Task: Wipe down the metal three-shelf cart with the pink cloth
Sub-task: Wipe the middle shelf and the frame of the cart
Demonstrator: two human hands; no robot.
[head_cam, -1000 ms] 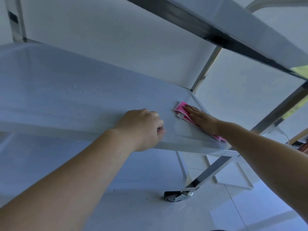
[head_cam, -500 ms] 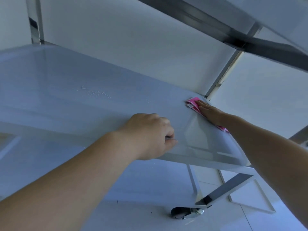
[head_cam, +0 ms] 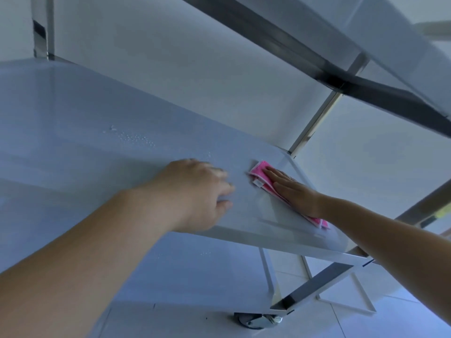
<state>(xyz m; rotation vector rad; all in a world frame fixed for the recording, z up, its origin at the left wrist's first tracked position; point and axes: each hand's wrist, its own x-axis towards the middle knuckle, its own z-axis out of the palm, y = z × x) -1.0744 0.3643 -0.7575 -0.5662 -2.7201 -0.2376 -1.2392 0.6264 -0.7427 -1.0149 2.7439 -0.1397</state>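
The metal cart's middle shelf (head_cam: 97, 147) fills the view, with the top shelf (head_cam: 353, 37) overhead and the bottom shelf (head_cam: 200, 269) below. My right hand (head_cam: 292, 189) lies flat, fingers together, pressing the folded pink cloth (head_cam: 260, 173) onto the middle shelf near its right end. The cloth's other end shows behind the wrist by the shelf's edge. My left hand (head_cam: 197, 193) rests on the shelf's front part with fingers curled and slightly blurred; it holds nothing I can see.
Water droplets (head_cam: 133, 137) sit on the middle shelf, left of the hands. A caster wheel (head_cam: 256, 320) stands on the pale tiled floor (head_cam: 402, 320). Upright metal posts rise at the back left (head_cam: 40, 28) and back right (head_cam: 314, 123) corners.
My right hand has slid the pink cloth back toward me and leftward from the far right corner. My left hand has shifted from gripping the front edge to resting on the shelf.
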